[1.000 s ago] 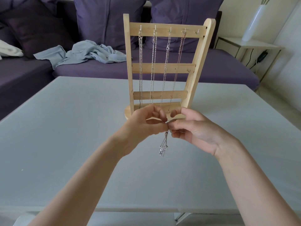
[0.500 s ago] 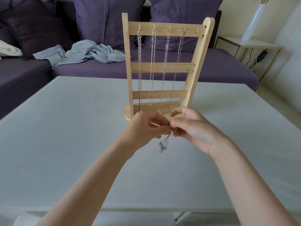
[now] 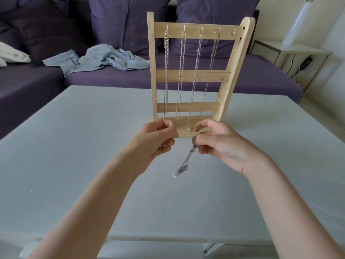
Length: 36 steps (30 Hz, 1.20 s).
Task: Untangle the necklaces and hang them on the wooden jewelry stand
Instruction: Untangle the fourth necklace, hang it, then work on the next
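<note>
Hands w/ necklace just before stand, sofa behind

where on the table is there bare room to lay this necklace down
Bare table lies left of the left hand, right of the right hand, and along the near edge between the forearms. It is crowded at the wooden stand, with four chains; the necklace dangles from the right hand.
</note>
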Each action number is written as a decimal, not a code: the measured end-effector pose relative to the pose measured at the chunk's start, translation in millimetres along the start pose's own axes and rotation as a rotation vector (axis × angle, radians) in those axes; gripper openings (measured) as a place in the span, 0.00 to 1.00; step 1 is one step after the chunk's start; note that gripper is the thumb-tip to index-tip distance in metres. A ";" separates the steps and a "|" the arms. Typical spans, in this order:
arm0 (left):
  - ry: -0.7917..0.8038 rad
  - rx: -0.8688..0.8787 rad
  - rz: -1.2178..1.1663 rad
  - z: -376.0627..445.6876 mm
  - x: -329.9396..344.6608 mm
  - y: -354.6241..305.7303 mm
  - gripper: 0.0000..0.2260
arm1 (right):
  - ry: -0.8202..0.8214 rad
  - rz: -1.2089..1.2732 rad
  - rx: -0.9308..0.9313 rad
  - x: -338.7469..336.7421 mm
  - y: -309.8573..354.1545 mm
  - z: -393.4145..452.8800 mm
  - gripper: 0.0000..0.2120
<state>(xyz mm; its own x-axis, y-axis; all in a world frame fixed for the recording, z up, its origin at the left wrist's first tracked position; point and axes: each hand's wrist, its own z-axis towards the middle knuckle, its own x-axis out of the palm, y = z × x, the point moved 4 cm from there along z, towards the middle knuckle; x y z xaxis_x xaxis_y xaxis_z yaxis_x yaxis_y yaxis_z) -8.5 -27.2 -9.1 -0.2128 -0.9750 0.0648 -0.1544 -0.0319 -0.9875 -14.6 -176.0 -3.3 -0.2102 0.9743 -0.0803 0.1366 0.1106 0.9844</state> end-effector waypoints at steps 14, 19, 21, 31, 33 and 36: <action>0.041 0.059 0.230 -6.0 18.7 5.0 0.06 | 0.008 -0.072 -0.034 -0.2 -0.1 1.1 0.11; 0.023 0.038 0.195 -2.4 16.7 6.5 0.06 | 0.081 -0.143 -0.021 5.0 -1.9 0.1 0.11; -0.009 0.082 0.281 -1.8 15.9 5.2 0.05 | 0.081 -0.195 -0.019 4.9 -3.2 0.4 0.11; -0.048 0.154 0.403 -2.8 15.8 5.4 0.08 | -0.012 -0.438 -0.213 6.2 1.1 3.1 0.14; -0.075 0.130 0.396 -2.3 13.7 7.3 0.07 | -0.037 -0.459 -0.259 7.6 0.3 3.9 0.15; -0.125 0.074 0.405 0.1 7.8 12.8 0.04 | -0.047 -0.516 -0.299 12.5 -2.3 3.5 0.15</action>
<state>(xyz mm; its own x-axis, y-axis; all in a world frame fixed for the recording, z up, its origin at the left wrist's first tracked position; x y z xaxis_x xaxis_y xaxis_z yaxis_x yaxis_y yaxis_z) -12.0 -35.2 -21.2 -0.1226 -0.9309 -0.3440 -0.0117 0.3479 -0.9374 -14.1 -163.4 -7.1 -0.1331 0.8175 -0.5604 -0.2520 0.5189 0.8168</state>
